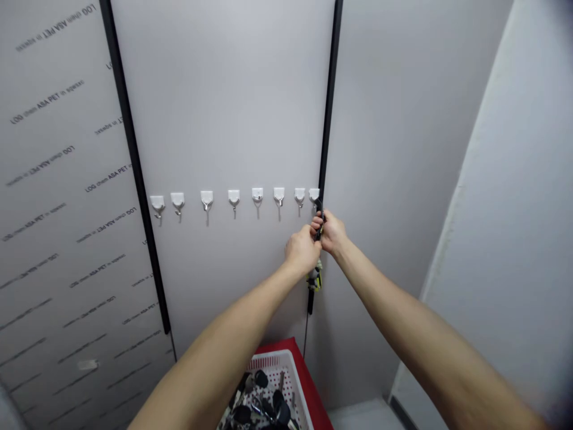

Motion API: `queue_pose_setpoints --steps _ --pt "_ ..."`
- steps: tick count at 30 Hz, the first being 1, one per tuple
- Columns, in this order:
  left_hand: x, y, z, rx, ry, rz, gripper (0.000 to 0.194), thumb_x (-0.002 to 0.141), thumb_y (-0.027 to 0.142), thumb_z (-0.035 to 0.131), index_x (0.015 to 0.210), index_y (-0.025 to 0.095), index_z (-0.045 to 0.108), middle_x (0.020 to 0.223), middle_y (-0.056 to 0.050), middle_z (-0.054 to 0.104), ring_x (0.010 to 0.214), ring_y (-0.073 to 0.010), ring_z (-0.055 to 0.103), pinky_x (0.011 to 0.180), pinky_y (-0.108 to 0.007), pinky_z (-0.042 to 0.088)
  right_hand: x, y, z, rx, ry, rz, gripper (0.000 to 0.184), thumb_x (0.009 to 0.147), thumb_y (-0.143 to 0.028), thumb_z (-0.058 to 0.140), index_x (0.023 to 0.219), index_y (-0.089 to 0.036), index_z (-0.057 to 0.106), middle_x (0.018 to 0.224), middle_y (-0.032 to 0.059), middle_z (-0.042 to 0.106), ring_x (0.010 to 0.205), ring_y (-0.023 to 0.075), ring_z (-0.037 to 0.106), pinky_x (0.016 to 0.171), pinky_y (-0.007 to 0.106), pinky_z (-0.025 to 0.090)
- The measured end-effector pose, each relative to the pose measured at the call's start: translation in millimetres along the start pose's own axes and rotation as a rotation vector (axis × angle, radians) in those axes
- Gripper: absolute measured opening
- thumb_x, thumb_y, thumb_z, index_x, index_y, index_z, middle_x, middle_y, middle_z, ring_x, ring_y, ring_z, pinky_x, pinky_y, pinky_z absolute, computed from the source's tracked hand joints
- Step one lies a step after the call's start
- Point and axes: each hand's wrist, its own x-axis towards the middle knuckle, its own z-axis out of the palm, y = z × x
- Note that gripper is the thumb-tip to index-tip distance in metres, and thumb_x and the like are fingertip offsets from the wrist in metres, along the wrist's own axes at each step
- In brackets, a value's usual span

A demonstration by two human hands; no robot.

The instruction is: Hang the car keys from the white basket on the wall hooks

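In the head view my right hand (332,232) and my left hand (302,251) meet just below the rightmost white wall hook (314,194). Both are closed around the black upper part of a keychain (315,279), whose yellow-green, black and pale end dangles under my fingers. Its black top reaches up to the hook; whether it is looped over the metal prong cannot be made out. My fingers hide most of the middle part.
Several more white hooks (234,197) run in a row to the left. Black strips (330,95) edge the wall panel. Below my arms, a white basket (286,358) of black-headed keys (261,378) stands on a red surface (308,388). Printed film (45,155) covers the left wall.
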Motion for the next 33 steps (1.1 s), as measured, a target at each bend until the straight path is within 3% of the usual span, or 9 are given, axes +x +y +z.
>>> queue_pose_setpoints --steps 5,12,17,22,26,27,29,31,33 --pt "-1 -1 -0.2 -0.024 -0.001 0.031 0.017 0.065 0.021 0.042 0.081 0.018 0.046 0.068 -0.001 0.054 0.062 -0.0122 0.049 0.055 -0.023 0.036 0 -1 -2 0.02 -0.041 -0.024 0.023 0.076 -0.029 0.025 0.058 -0.017 0.032 0.035 -0.0095 0.026 0.029 0.0023 0.027 0.027 0.012 0.022" --pt "-1 -2 2.4 -0.007 -0.042 0.008 0.018 0.063 0.018 0.044 0.081 0.017 0.048 0.069 -0.002 0.055 0.061 -0.0112 0.049 0.054 -0.022 0.036 2 2 -5 -0.199 0.111 0.05 0.021 0.075 -0.022 0.027 0.055 -0.016 0.031 0.034 -0.0092 0.028 0.028 0.0011 0.026 0.028 0.012 0.023" --pt "-8 -13 5.6 -0.04 -0.13 -0.029 0.024 0.061 0.015 0.046 0.084 0.017 0.048 0.063 0.0 0.055 0.055 -0.0089 0.048 0.054 -0.021 0.036 -3 17 -10 -0.343 0.158 -0.052 0.02 0.074 -0.024 0.029 0.061 -0.014 0.04 0.04 -0.0062 0.037 0.032 0.0023 0.034 0.033 0.014 0.028" --pt "-41 -53 8.9 -0.182 -0.299 -0.06 0.028 0.06 0.016 0.046 0.088 0.014 0.047 0.059 0.002 0.053 0.05 -0.0067 0.046 0.052 -0.018 0.036 -13 32 -28 -0.608 0.24 -0.187 0.014 0.07 -0.019 0.033 0.065 -0.014 0.046 0.055 -0.0014 0.047 0.048 0.0059 0.045 0.045 0.018 0.036" --pt "-100 -117 13.0 -0.282 -0.402 -0.208 0.029 0.062 0.018 0.044 0.09 0.011 0.046 0.06 0.001 0.052 0.049 -0.0066 0.046 0.051 -0.018 0.037 -46 59 -54 -1.099 0.227 -0.578 0.023 0.062 -0.014 0.042 0.084 -0.016 0.048 0.089 0.0049 0.048 0.084 0.0146 0.044 0.071 0.029 0.035" --pt "-118 -132 14.1 -0.269 -0.415 -0.248 0.028 0.062 0.018 0.044 0.089 0.011 0.047 0.061 0.001 0.053 0.05 -0.0071 0.047 0.052 -0.019 0.037 -59 71 -60 -1.199 0.159 -0.638 0.028 0.061 -0.014 0.043 0.088 -0.016 0.048 0.095 0.0056 0.046 0.091 0.0159 0.04 0.076 0.031 0.033" --pt "-155 -159 16.0 -0.197 -0.426 -0.306 0.025 0.062 0.02 0.044 0.085 0.012 0.048 0.064 -0.001 0.054 0.056 -0.009 0.048 0.055 -0.021 0.037 -89 100 -72 -1.377 -0.141 -0.601 0.03 0.061 -0.015 0.043 0.091 -0.016 0.048 0.096 0.0061 0.047 0.092 0.0162 0.04 0.079 0.032 0.031" --pt "-188 -176 17.7 -0.115 -0.426 -0.325 0.023 0.062 0.019 0.044 0.084 0.013 0.049 0.07 -0.002 0.055 0.063 -0.0112 0.049 0.061 -0.023 0.037 -119 134 -81 -1.521 -0.556 -0.382 0.027 0.062 -0.015 0.042 0.087 -0.017 0.052 0.086 0.0055 0.052 0.083 0.0149 0.045 0.075 0.029 0.034" --pt "-212 -182 18.7 -0.027 -0.414 -0.27 0.024 0.061 0.019 0.046 0.084 0.015 0.05 0.08 -0.003 0.055 0.074 -0.0137 0.048 0.068 -0.025 0.035 -143 167 -86 -1.652 -0.806 -0.204 0.027 0.062 -0.017 0.044 0.087 -0.016 0.053 0.083 0.006 0.054 0.082 0.0162 0.045 0.074 0.029 0.034"
